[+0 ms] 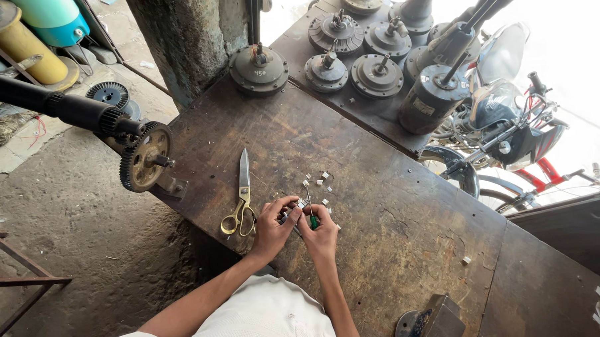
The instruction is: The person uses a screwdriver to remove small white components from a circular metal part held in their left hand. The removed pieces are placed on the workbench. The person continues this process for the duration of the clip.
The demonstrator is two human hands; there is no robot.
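1. Two hands are working close together near the front edge of the dark wooden bench [394, 212], almost touching at the fingertips.
2. The right hand [321, 235] is curling shut around a small green-handled tool [313, 221] — only a bit of the green handle is showing between the fingers, so which way its tip is pointing I cannot tell.
3. The left hand [272, 228] is pinching a small metal part [295, 207] between thumb and fingertips; the piece is too small to tell its shape or its long axis.
4. Just beyond the fingertips, a scatter of small pale chips [320, 180] is lying on the bench, some just beside the hands, others a little farther out.
5. Just to the left of the left hand, a pair of scissors [242, 194] with yellow handles is lying flat and shut — the long axis is running straight away from the person, the blades pointing toward the far side, the handle loops sitting nearest the body.
6. At the left edge of the bench a hand-cranked winder with a toothed gear [143, 156] is sticking out over the floor.
7. Along the far edge, a cluster of round grey motor housings [349, 60] with upright shafts is standing on a raised plank, well apart from the hands.
8. A motorcycle [511, 124] is parked beyond the bench on the right.
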